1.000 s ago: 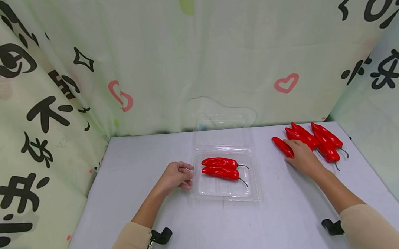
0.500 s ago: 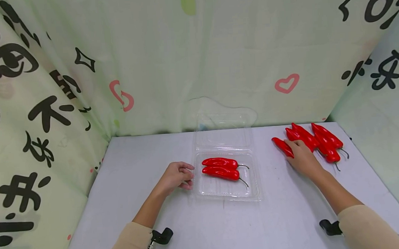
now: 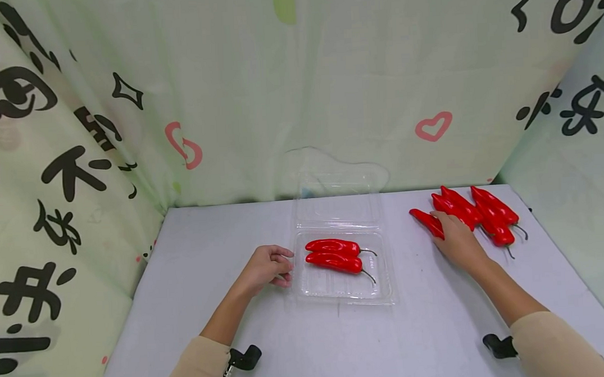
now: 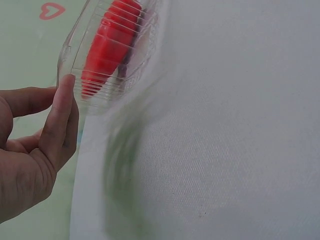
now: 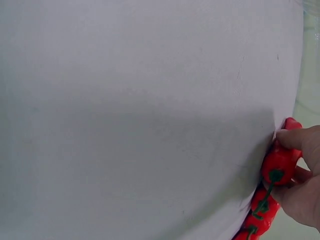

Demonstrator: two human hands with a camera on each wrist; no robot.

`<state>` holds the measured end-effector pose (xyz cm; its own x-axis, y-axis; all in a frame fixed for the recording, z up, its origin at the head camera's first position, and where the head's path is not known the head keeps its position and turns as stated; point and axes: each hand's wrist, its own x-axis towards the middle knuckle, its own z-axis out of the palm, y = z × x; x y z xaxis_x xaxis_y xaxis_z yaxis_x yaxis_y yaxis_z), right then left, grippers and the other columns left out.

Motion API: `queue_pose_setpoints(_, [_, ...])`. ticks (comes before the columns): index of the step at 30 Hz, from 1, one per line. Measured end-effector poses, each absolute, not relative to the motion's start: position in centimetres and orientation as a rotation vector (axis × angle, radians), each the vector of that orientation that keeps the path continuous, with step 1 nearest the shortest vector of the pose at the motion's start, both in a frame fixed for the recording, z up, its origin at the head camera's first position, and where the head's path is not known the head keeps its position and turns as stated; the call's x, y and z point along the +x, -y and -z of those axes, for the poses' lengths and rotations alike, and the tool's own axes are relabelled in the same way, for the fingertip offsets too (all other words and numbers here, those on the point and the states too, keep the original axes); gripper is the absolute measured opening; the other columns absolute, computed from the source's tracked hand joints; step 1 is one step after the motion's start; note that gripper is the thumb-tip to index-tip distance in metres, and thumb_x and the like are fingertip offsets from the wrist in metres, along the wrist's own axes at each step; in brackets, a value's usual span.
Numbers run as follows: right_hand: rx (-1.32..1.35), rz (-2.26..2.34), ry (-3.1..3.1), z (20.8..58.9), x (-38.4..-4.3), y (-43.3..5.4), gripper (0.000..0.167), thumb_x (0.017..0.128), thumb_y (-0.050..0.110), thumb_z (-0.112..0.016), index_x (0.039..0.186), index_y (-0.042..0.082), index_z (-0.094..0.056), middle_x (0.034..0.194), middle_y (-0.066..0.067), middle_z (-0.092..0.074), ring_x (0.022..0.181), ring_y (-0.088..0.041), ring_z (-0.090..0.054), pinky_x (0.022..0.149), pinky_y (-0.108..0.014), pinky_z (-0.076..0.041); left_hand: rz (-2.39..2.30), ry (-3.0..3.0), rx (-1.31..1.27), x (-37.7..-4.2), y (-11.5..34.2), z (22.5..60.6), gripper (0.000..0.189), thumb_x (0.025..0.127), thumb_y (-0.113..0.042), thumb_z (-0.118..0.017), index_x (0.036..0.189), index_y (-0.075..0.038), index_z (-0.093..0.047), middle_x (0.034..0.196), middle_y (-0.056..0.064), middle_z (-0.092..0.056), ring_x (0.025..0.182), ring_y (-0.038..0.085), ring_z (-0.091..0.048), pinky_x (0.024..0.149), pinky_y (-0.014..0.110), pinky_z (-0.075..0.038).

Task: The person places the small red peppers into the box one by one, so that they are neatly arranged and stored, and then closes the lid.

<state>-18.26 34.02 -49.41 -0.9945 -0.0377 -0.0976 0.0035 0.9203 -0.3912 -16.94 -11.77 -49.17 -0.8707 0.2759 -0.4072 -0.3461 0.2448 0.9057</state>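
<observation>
A clear plastic clamshell box [image 3: 344, 293] lies opened on the table, its lid [image 3: 338, 209] leaning back. Two red peppers [image 3: 332, 260] lie side by side in its tray, stems to the right. At the box's left edge, my left hand [image 3: 269, 266] pinches the rim between thumb and finger, best seen in the left wrist view. On the right, my right hand [image 3: 456, 238] grips another red pepper [image 3: 426, 221] from above, thumb on one side and fingers on the other. In the right wrist view its green stem [image 5: 272, 182] points toward the camera.
Several more red peppers [image 3: 495, 214] lie bunched at the table's back right, close beside my right hand. The white table [image 3: 369, 343] ends at a printed curtain [image 3: 259, 128] behind, with more curtain on both sides.
The pepper in my right hand has shifted very slightly, its tip a touch further left. My left hand, the box and the other peppers stay in place.
</observation>
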Motion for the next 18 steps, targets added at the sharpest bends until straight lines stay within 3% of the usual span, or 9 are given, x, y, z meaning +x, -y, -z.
queue_pose_setpoints(18, [-0.032, 0.638, -2.974, 49.24, -18.16, -34.22, 0.086, 0.085, 0.011, -0.082, 0.153, -0.008, -0.034, 0.143, -0.037, -0.045, 0.127, -0.057, -0.044, 0.095, -0.07, -0.052, -1.655, -2.03, -0.085, -16.97, 11.74, 48.87, 0.031, 0.094, -0.002, -0.071, 0.123, 0.004, -0.064, 0.092, 0.021, -0.07, 0.068, 0.024, -0.071, 0.06, 0.028, -0.063])
